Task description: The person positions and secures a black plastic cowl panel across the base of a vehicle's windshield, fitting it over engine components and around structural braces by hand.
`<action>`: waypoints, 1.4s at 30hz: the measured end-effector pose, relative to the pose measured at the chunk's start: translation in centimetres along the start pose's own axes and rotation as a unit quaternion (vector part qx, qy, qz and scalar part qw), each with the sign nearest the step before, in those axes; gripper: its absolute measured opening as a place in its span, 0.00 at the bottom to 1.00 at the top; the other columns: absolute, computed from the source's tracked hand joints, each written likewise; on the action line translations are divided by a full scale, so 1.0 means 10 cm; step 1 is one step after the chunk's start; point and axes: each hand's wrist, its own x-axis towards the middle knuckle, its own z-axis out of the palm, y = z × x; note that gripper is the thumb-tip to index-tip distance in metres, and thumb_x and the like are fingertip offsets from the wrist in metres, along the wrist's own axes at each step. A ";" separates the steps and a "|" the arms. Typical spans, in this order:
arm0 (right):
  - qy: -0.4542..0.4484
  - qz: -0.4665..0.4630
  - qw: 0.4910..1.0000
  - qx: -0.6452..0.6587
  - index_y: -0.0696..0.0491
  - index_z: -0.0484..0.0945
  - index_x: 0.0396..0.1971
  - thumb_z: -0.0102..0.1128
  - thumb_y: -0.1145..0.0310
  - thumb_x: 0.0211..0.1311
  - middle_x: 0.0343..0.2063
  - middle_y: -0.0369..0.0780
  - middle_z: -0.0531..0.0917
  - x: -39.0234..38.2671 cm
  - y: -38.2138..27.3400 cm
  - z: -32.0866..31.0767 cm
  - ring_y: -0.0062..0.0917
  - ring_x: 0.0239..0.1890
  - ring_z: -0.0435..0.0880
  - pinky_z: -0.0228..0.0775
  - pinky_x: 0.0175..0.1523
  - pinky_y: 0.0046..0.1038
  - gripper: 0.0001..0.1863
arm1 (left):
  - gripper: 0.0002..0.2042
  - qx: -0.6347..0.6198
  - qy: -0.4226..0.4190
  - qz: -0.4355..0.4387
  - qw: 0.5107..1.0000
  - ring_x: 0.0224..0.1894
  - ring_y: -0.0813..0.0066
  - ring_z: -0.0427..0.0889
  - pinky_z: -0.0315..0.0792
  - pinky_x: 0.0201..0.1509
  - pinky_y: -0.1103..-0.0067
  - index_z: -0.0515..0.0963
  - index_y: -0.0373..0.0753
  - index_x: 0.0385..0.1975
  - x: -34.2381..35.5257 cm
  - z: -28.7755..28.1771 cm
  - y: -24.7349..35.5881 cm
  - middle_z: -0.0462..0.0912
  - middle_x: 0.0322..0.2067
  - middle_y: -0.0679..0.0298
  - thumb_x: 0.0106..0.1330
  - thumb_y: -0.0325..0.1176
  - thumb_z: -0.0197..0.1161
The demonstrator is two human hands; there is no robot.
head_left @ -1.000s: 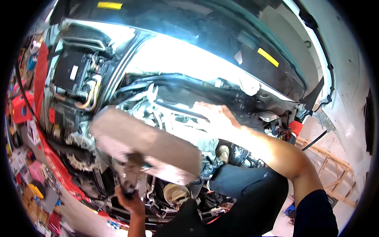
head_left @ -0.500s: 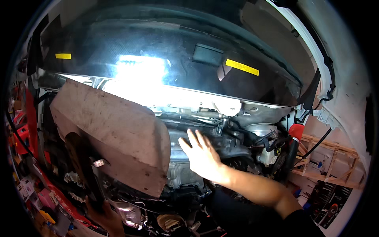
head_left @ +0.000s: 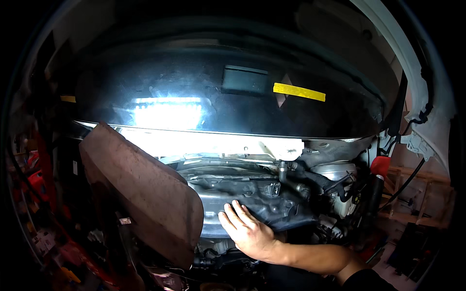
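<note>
Workshop rim, far left: red objects and clutter (head_left: 31, 184) are dimly seen, much of it lost in shadow.
Dark glossy pane (head_left: 184, 63): the top of the view is spanned by it; a bright lamp reflection is thrown back left of its middle, and a yellow strip (head_left: 299, 92) is seen to the right.
Brown panel (head_left: 141, 194): it is tilted at the left over the engine bay, its surface bent and stained; a small shiny tag (head_left: 125, 220) is seen at its lower left.
Left hand: it cannot be made out, so its state cannot be told.
Black engine cover (head_left: 262, 194): it is partly hidden at its left end by the brown panel.
Right hand (head_left: 252, 237): it is laid palm down at the cover's near edge, fingers extended and slightly spread, nothing grasped.
Dark sleeve (head_left: 371, 281): the upper part of the right arm is covered by it.
Silvery round part (head_left: 335, 169): it is set just beyond the cover's right end.
Wooden frame (head_left: 422, 194): it is seen at the far right, past a red piece (head_left: 380, 166).
</note>
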 end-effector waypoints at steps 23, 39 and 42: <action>-0.064 -0.023 0.996 0.060 0.64 0.77 0.51 0.49 0.63 0.59 0.62 0.58 0.65 -0.02 -0.02 0.04 0.53 0.66 0.62 0.57 0.67 0.48 0.24 | 0.27 0.178 0.005 0.246 0.953 0.58 0.57 0.73 0.65 0.62 0.70 0.66 0.29 0.60 1.18 0.06 -0.95 0.74 0.56 0.49 0.68 0.43 0.56; -0.073 0.006 0.980 0.185 0.64 0.71 0.52 0.50 0.47 0.64 0.61 0.59 0.66 0.03 0.02 0.01 0.52 0.67 0.59 0.52 0.68 0.50 0.33 | 0.28 0.152 -0.044 0.248 0.956 0.60 0.59 0.72 0.66 0.63 0.71 0.64 0.30 0.61 1.73 0.18 -0.96 0.74 0.56 0.51 0.67 0.43 0.58; -0.039 0.074 0.950 0.302 0.70 0.70 0.51 0.49 0.42 0.64 0.59 0.58 0.67 0.12 -0.01 0.02 0.50 0.65 0.60 0.52 0.68 0.48 0.39 | 0.29 0.146 -0.057 0.243 0.957 0.61 0.59 0.72 0.66 0.63 0.72 0.64 0.30 0.62 1.83 0.22 -0.99 0.74 0.56 0.51 0.66 0.42 0.59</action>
